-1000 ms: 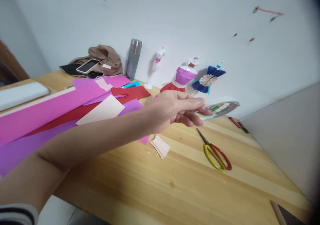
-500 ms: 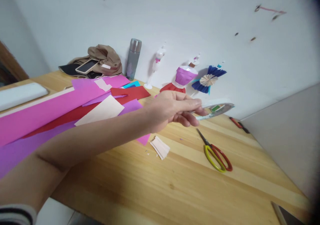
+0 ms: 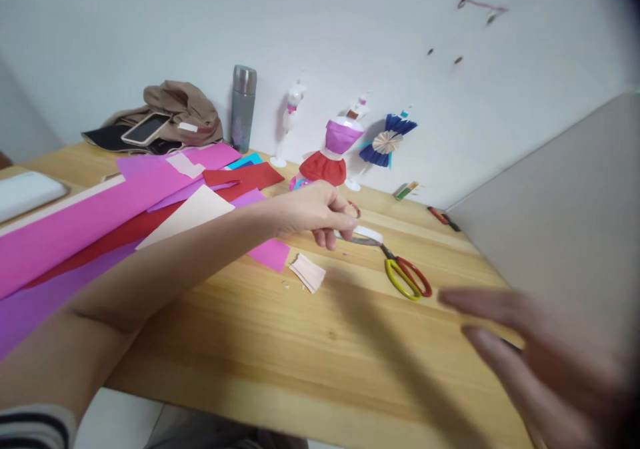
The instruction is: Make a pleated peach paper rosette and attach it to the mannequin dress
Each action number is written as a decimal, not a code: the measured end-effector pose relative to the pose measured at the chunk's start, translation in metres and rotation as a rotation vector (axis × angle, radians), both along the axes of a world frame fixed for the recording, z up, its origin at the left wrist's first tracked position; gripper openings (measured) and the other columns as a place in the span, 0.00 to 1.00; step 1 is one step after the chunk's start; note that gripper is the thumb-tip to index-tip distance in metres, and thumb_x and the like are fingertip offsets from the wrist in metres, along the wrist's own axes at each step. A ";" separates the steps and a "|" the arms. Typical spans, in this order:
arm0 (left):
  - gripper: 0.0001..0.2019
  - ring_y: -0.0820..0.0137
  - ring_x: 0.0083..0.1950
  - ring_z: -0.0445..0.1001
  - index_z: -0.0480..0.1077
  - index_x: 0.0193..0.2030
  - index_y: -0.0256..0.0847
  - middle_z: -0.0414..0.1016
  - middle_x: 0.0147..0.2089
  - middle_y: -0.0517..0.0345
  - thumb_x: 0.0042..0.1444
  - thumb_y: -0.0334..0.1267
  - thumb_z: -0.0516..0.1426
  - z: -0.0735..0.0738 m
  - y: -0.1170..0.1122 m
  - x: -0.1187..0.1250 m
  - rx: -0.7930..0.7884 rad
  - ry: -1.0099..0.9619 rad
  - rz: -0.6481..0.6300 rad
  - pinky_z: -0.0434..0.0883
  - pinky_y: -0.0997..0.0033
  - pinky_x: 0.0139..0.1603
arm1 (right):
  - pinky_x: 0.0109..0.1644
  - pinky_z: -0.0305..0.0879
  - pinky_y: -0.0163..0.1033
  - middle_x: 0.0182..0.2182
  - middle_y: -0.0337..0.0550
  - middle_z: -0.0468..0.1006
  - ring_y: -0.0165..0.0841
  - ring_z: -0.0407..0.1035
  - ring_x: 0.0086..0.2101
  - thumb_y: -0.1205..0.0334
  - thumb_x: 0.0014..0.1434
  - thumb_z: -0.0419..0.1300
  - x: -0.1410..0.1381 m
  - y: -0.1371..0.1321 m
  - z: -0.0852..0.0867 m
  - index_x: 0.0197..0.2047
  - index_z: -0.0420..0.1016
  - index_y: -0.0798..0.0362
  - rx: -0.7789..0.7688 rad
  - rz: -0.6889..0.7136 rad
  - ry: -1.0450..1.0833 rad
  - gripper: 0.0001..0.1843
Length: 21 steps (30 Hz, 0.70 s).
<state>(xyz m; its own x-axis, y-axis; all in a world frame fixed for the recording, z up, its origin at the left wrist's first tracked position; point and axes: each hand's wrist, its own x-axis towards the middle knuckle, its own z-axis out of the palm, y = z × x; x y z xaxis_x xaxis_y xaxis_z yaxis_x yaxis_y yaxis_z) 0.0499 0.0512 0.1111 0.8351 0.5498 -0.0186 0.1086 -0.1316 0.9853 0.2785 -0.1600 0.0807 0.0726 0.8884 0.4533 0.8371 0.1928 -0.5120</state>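
- Left hand [image 3: 315, 212] pinching a flat tape roll [image 3: 363, 237], jutting toward 3 o'clock, low over desk [image 3: 300, 356].
- Scissors [image 3: 407, 277] at its 4 o'clock, just beside; left hand nearer.
- Right hand [image 3: 530, 362] blurred, fingers spread, empty.

Soft even daylight, blurred dark right edge

Left of the left hand [image 3: 315, 212], pink, red and purple paper sheets [image 3: 100, 216] overlap on the tabletop [image 3: 300, 356]; a small folded cream paper [image 3: 307, 272] lies just nearer than it. Beyond that hand, by the wall, stand a grey flask [image 3: 243, 108] and paper-dressed figures [image 3: 330, 156], a phone [image 3: 145, 128] on brown cloth [image 3: 185, 102] further left
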 end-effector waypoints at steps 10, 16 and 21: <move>0.08 0.76 0.22 0.75 0.75 0.28 0.33 0.74 0.19 0.60 0.58 0.31 0.58 0.004 0.001 -0.007 0.079 -0.002 -0.029 0.72 0.78 0.28 | 0.48 0.72 0.47 0.37 0.48 0.84 0.42 0.78 0.40 0.35 0.59 0.60 -0.031 0.141 0.041 0.41 0.82 0.50 -0.332 0.346 0.352 0.26; 0.10 0.76 0.24 0.75 0.73 0.28 0.33 0.75 0.21 0.59 0.59 0.32 0.57 0.002 0.000 -0.001 0.052 -0.008 -0.005 0.73 0.78 0.29 | 0.24 0.58 0.38 0.17 0.39 0.71 0.30 0.62 0.19 0.35 0.63 0.54 -0.037 0.143 0.028 0.27 0.78 0.52 -0.339 0.333 0.382 0.30; 0.10 0.77 0.25 0.72 0.70 0.25 0.35 0.73 0.24 0.59 0.57 0.33 0.58 -0.001 -0.002 0.003 0.248 0.043 0.181 0.67 0.79 0.26 | 0.23 0.50 0.38 0.15 0.36 0.60 0.29 0.53 0.18 0.30 0.63 0.48 -0.039 0.147 0.021 0.19 0.67 0.50 -0.047 0.246 0.185 0.35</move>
